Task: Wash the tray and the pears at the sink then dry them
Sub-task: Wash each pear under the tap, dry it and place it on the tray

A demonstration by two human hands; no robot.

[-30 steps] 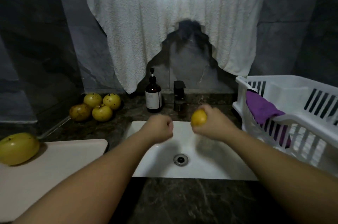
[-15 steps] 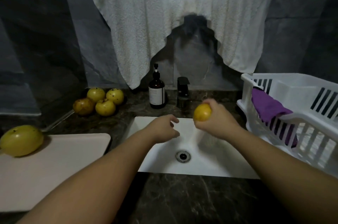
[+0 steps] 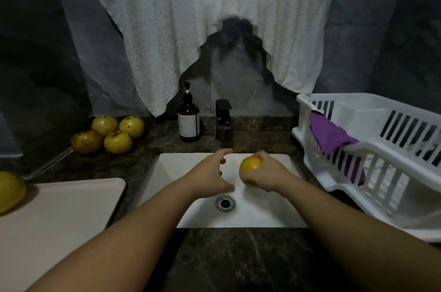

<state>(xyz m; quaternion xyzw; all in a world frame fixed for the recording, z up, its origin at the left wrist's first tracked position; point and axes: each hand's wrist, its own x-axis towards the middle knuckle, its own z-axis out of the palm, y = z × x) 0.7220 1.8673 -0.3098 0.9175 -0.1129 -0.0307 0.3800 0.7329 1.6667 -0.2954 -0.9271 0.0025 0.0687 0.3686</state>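
Observation:
My right hand (image 3: 267,172) grips a yellow pear (image 3: 250,164) over the white sink (image 3: 171,167). My left hand (image 3: 212,172) hovers just left of that pear with its fingers spread and holds nothing. A pale tray (image 3: 59,215) lies on the counter at the left, with one large pear (image 3: 9,190) on its far left corner. Several more pears (image 3: 112,134) sit grouped at the back left of the counter.
A black faucet (image 3: 223,117) and a brown soap pump bottle (image 3: 189,118) stand behind the sink. A white dish rack (image 3: 381,172) with a purple cloth (image 3: 331,135) over its rim is at the right. A white towel (image 3: 214,24) hangs above.
My left hand has opened from a fist and spread its fingers toward the pear. My right hand has lowered the pear deeper over the basin.

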